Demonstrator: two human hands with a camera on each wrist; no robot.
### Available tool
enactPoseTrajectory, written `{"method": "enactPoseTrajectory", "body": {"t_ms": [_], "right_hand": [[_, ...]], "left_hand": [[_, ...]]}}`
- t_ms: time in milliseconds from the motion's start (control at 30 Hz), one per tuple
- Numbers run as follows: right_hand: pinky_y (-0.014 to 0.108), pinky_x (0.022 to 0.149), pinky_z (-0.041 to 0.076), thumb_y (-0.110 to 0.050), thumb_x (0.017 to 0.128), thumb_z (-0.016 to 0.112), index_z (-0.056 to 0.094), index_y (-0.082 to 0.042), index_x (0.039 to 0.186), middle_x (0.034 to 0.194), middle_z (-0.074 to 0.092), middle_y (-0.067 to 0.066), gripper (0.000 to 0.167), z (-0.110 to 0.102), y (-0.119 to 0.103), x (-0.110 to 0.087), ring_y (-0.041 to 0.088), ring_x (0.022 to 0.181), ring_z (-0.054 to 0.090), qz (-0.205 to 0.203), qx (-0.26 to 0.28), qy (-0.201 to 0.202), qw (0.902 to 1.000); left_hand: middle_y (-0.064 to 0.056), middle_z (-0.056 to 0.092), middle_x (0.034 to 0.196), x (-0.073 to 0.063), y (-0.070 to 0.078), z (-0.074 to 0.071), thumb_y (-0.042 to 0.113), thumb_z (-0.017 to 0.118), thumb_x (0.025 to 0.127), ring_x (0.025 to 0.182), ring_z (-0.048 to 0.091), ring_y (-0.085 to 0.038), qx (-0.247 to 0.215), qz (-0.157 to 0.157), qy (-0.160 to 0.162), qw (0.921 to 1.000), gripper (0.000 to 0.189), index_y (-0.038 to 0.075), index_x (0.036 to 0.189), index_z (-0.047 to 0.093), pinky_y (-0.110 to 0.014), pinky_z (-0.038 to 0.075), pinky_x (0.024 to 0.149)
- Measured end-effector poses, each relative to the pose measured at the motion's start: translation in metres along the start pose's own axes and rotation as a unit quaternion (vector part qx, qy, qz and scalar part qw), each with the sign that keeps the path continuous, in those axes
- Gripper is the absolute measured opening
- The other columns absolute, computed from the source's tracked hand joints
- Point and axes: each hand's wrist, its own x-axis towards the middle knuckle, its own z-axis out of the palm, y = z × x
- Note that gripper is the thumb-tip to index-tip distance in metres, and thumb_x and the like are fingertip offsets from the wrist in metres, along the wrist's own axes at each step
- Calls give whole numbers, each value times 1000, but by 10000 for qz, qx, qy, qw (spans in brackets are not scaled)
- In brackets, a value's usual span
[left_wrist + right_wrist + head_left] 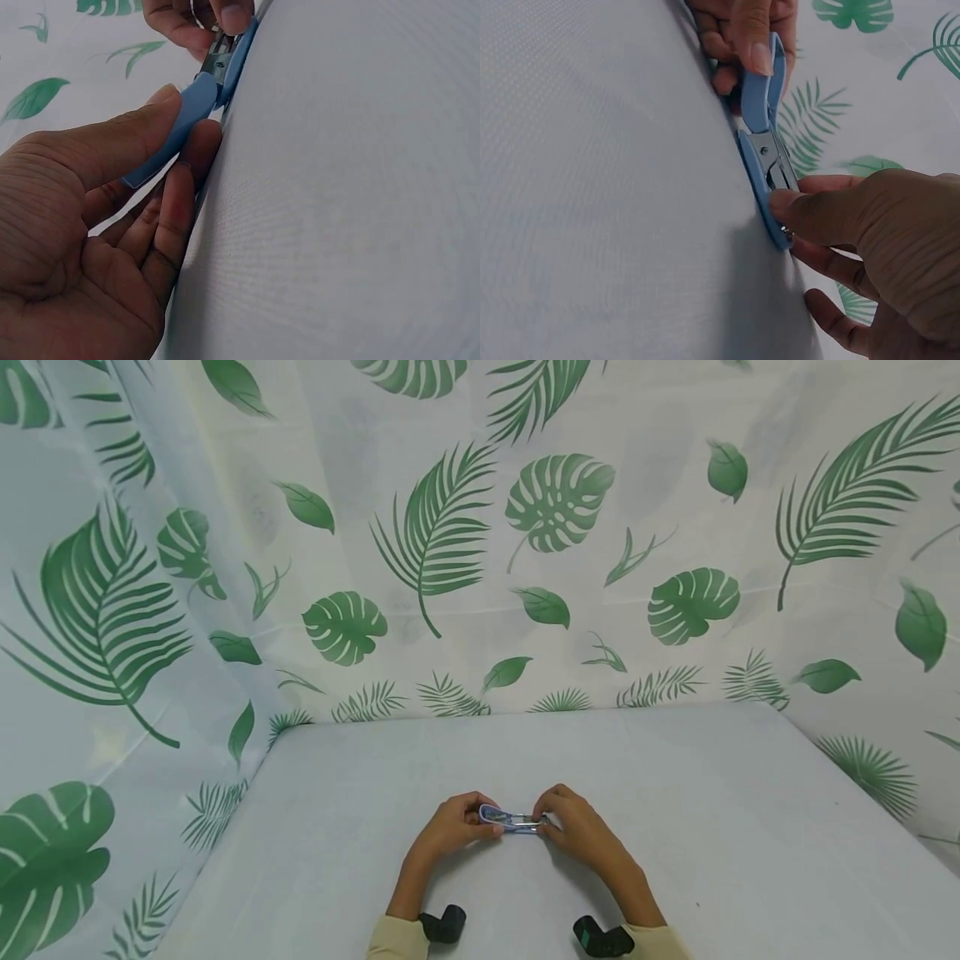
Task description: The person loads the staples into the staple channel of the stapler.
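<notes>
A small hinged tool (516, 821) with blue handle parts and a metal middle is held between both hands, close over the white table. My left hand (452, 824) pinches its looped blue end (757, 101) between thumb and fingers. At the other end, my right hand (583, 832) grips the metal body (766, 150), the thumb lying over its tip. A rivet shows in the metal part, and a second blue piece (759, 187) runs along it on the table side. Fingers partly hide both ends; I cannot tell the tool's exact kind.
The white tabletop (360, 793) spreads around the hands. Leaf-print cloth (465, 652) hangs behind the table and along its sides. Black devices sit at the left wrist (444, 925) and right wrist (602, 937), beside pale yellow sleeves (397, 938).
</notes>
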Motion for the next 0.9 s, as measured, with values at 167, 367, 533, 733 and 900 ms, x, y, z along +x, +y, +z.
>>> {"method": "enactPoseTrajectory", "body": {"t_ms": [167,367,533,733,900], "right_hand": [[40,89,51,3,77,78,63,-12,93,98,62,0,27,4,5,-2,18,97,63,46,375,237,9990],[42,93,49,-2,77,80,67,-8,97,101,63,2,24,11,13,-3,21,101,63,92,677,445,9967],[44,92,50,-5,76,82,70,-12,89,105,63,1,19,12,17,-5,21,104,62,289,1016,553,9929],[39,85,49,-8,76,82,70,-13,88,104,64,0,18,14,22,-6,20,101,61,290,1240,675,9896],[39,84,49,-8,75,83,70,-13,86,100,64,0,18,17,23,-5,19,97,61,265,1275,806,9882]], "left_hand": [[2,67,89,0,-1,2,16,79,82,73,55,-6,88,-59,77,9999,29,5,106,66,-21,45,69],[-2,68,94,1,-1,3,14,79,83,78,58,-10,84,-271,125,9995,29,6,108,66,-22,47,73],[-5,69,98,-1,-1,3,11,77,84,81,61,-10,-91,-179,72,9998,30,5,110,64,-21,49,76],[-8,68,103,-2,-2,3,10,73,87,87,62,-12,-332,-53,22,9994,29,3,112,62,-21,51,78],[-10,68,107,-2,-1,4,10,71,88,93,65,-15,-305,90,55,9995,27,4,113,62,-23,53,81]]}}
